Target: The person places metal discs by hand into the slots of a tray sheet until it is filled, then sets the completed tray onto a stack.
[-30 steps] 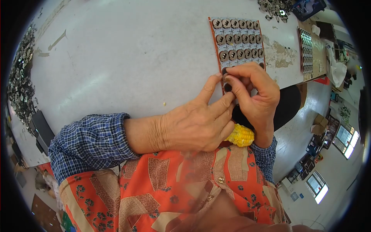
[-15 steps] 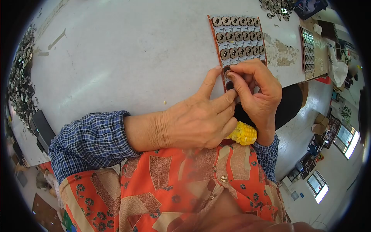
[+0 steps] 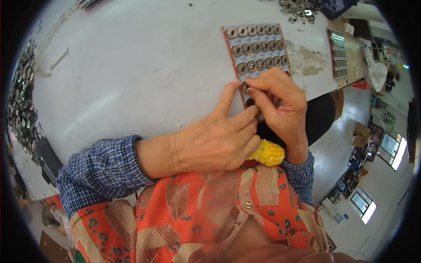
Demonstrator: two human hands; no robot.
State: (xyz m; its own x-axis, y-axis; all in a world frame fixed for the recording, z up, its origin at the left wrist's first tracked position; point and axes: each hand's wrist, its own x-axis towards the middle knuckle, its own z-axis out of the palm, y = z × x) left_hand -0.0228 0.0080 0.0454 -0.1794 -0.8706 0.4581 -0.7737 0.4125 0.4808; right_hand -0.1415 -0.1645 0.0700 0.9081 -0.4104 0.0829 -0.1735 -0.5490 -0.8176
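Note:
A panel of circuit boards [image 3: 257,39] lies on the table, bearing rows of round metal coin-cell holders. Over its near end, my right hand [image 3: 280,107] pinches a small dark round piece [image 3: 245,87] between thumb and index finger at the panel's left edge. Another dark round piece [image 3: 250,102] shows just below. My left hand [image 3: 215,142] is palm down, its index finger stretched to the panel's left edge and the middle finger near the lower round piece. From beneath its curled fingers sticks out a partly eaten corn cob [image 3: 271,152], its grip partly hidden.
Loose metal parts are heaped on the white table [image 3: 131,65] at the left, in a pile [image 3: 21,96], and at the top right, in another pile [image 3: 302,9]. A second filled panel [image 3: 338,55] lies at the right. A dark box [image 3: 47,158] stands at the left edge.
The whole view has shifted, so the panel and both hands appear slightly further left and lower. The pinch of my right hand at the panel's edge looks nearly the same.

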